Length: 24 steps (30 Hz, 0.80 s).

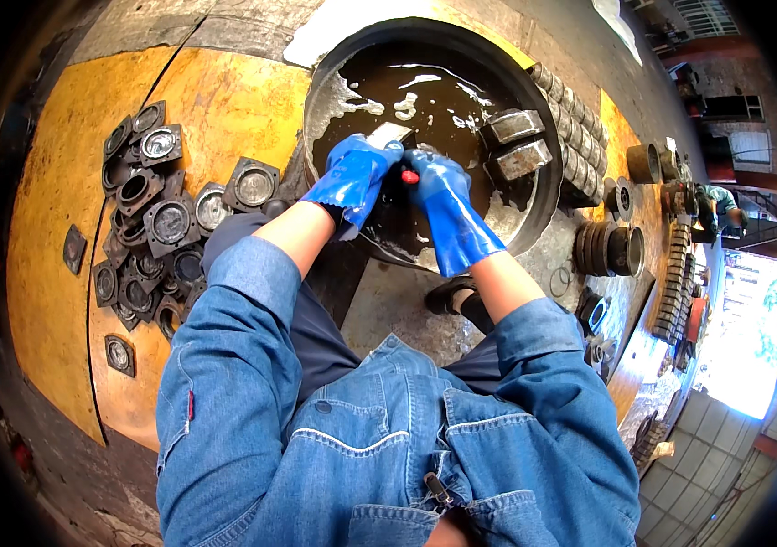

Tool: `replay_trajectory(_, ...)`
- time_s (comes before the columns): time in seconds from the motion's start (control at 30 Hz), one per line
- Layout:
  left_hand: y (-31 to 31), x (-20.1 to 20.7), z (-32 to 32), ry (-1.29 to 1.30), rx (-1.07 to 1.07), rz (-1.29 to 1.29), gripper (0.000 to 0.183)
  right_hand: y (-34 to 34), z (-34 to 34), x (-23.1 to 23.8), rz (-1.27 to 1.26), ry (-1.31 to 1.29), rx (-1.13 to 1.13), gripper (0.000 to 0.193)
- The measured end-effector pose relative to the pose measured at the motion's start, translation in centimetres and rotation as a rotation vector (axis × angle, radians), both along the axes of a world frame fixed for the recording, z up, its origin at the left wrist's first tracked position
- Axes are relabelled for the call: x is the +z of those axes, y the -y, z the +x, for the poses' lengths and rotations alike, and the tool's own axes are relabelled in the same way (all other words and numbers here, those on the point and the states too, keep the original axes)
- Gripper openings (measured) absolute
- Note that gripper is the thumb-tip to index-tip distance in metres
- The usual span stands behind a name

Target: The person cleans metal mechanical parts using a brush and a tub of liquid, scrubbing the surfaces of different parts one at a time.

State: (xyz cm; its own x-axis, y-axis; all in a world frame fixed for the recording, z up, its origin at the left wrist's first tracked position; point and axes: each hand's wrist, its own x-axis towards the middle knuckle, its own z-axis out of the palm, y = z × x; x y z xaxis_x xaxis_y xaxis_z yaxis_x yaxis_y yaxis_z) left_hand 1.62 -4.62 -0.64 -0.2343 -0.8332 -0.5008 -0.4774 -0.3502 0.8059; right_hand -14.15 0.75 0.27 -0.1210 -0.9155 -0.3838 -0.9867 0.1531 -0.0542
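- Two hands in blue gloves work close together above a round black basin [548,196], which contains dark liquid [434,100] with pale foam on it.
- The left hand [352,173] is closed around a pale metal piece [390,135] — its flat end comes out beyond the fingers, over the liquid.
- The right hand [441,178] is curled tightly around a red-ended tool [409,177]; only the red end shows, so I cannot tell which kind of tool it is.
- Inside the basin, at its right side, two metal blocks [523,159] lie near to each other, and outside the rim there are stacked metal rings [575,118].
- On the yellow board [224,91] at the left lies a pile of square metal parts [170,221] with round middles.
- The step in hand, as I judge it, is to clean or scrape the pale piece with the tool — the contact itself is hidden by the gloves.
- The next move probably calls for a firm left grip, because wet gloves may slip, and for turning the piece so the tool reaches another face.
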Motion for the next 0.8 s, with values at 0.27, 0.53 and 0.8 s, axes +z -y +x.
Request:
replay_trajectory(0.27, 0.6, -2.1, -0.9, 0.113, -0.01, -0.153, 0.064, 0.1, -2.0, -3.2, -0.019, 0.215, -0.301, 0.035)
replay_trajectory(0.53, -0.1, 0.6, -0.9, -0.032, 0.003, -0.022, 0.06, -0.2, -5.3, -3.3, 0.225, 0.716, -0.456, 0.025)
replay_trajectory(0.8, 0.4, 1.0, -0.5, 0.156, -0.036, 0.002, 0.058, 0.6, -0.4, 0.2, 0.173, 0.369, -0.173, 0.04)
